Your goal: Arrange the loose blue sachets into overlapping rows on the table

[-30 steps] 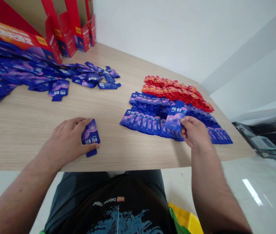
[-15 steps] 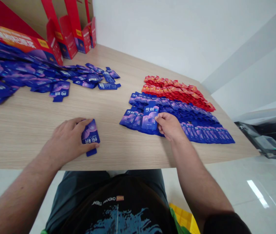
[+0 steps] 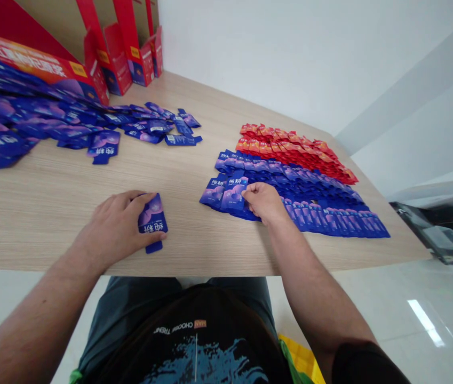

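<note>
My left hand [image 3: 118,224] is closed on a blue and purple pouch [image 3: 153,216] at the table's near side, thumb and fingers on its edges and its spout end toward me. Further right, my right hand [image 3: 264,201] pinches the right edge of another blue pouch [image 3: 232,194], held with its spout end away from me. This one rests over the left part of a front row of overlapping blue pouches [image 3: 338,220]. One more blue pouch [image 3: 213,192] shows just left of it. Behind lie further rows of blue pouches [image 3: 282,173].
Rows of red pouches [image 3: 290,141] lie behind the blue ones, near the wall. A loose heap of blue pouches [image 3: 50,120] covers the left side, one pouch [image 3: 105,145] at its near edge. Red cardboard boxes [image 3: 118,74] stand behind the heap on the wooden table [image 3: 186,224].
My right hand has shifted left with its pouch, laying it closer to the pouch at the row's left end. My left hand keeps its hold. The view has shifted slightly.
</note>
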The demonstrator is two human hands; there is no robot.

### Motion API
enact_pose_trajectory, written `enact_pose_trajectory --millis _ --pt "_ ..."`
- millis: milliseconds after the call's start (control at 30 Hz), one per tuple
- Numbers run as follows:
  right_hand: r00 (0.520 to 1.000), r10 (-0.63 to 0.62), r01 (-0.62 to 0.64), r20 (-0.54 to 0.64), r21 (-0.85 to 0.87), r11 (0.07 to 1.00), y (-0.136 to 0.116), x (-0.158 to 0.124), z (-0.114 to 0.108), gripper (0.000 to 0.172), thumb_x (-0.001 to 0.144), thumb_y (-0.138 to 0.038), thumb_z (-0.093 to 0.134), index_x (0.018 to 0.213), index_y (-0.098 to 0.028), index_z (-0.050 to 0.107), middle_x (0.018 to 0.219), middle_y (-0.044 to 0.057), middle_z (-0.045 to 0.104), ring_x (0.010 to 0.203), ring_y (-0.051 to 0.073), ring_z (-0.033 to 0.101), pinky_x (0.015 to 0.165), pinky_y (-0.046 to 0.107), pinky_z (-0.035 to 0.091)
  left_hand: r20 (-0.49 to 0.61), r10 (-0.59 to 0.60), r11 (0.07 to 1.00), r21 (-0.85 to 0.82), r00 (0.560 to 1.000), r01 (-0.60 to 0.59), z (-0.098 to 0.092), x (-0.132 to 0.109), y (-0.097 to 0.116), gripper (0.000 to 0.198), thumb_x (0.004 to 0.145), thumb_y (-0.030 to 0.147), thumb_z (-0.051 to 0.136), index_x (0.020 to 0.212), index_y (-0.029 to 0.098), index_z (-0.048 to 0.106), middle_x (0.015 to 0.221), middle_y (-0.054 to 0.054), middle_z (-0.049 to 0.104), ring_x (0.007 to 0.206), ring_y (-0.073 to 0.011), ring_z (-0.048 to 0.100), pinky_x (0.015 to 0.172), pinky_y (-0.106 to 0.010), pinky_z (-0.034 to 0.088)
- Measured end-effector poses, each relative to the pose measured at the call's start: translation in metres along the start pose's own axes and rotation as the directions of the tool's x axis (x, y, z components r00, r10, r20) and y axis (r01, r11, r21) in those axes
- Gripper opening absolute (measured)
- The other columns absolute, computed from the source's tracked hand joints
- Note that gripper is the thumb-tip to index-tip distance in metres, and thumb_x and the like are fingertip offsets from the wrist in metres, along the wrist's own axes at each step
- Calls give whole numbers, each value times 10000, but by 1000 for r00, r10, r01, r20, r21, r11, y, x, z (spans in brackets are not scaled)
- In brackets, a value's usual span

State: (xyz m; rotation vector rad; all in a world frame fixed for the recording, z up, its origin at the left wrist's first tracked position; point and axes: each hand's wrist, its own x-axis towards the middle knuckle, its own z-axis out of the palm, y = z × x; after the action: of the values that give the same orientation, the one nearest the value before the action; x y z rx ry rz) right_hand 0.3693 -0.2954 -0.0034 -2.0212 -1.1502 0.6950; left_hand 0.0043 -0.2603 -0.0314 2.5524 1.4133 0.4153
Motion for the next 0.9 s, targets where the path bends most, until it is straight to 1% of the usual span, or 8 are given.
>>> enact_pose_trajectory --millis 67,200,367,533,633,733,833,900 --pt "1000 -2 1 -23 -42 999 -1 -1 -1 107 872 -254 736 870 -217 636 556 -66 592 418 108 518 452 210 370 1 2 1000 -7 1000 -2 0 0 0 865 836 532 789 1582 186 518 1504 -229 593 1399 -504 566 1198 -694 458" --pt "999 -28 22 -36 -165 986 -4 -2 -4 210 866 -223 747 1052 -218 649 675 -56 665 519 142 608 543 249 440 -26 2 1000 1 1000 -2 2 0 -1 830 834 530 808 1565 237 548 1482 -219 621 1378 -497 592 1181 -701 477" --pt "989 -114 81 -93 -303 950 -5 -15 -16 175 842 -254 751 969 -230 633 752 -27 686 680 179 645 699 302 463 -37 15 1000 14 999 -14 2 0 -1 827 825 496 835 1549 219 547 1489 -220 620 1369 -499 592 1181 -715 480" --pt "977 -163 139 -134 -177 974 8 -46 -30 219 852 -349 681 1028 -243 606 676 -51 622 628 195 590 666 330 415 -83 -25 994 -109 996 16 2 -3 -2 759 827 429 848 1508 230 581 1442 -193 638 1391 -485 585 1187 -711 501" --pt "984 -150 145 -100 -55 988 23 -70 -31 286 849 -420 656 1068 -249 586 650 -65 580 605 196 568 642 336 402 -159 -74 978 -206 985 40 0 -2 -6 684 793 412 868 1427 278 648 1361 -168 671 1385 -446 593 1193 -652 531" --pt "991 -129 130 -38 38 991 34 -95 -25 326 847 -458 657 1085 -251 576 654 -72 555 600 191 557 612 331 397 -151 -117 953 -294 982 68 -7 -2 -9 595 805 400 819 1362 235 692 1320 -144 708 1356 -427 611 1199 -644 515" --pt "991 -124 119 48 98 988 37 -118 -16 312 864 -447 666 1093 -251 582 683 -69 558 614 177 557 601 317 403 -25 -277 855 -462 961 235 -14 -3 -4 661 812 463 781 1421 234 663 1127 -92 777 1043 -353 743 958 -563 638" --pt "985 -129 113 118 137 984 38 -130 -10 300 884 -444 665 1105 -253 594 710 -62 570 631 170 564 603 308 413 86 -347 701 -637 934 320 -16 -6 6 735 784 472 795 1463 251 619 999 -63 794 837 -289 754 750 -452 647"
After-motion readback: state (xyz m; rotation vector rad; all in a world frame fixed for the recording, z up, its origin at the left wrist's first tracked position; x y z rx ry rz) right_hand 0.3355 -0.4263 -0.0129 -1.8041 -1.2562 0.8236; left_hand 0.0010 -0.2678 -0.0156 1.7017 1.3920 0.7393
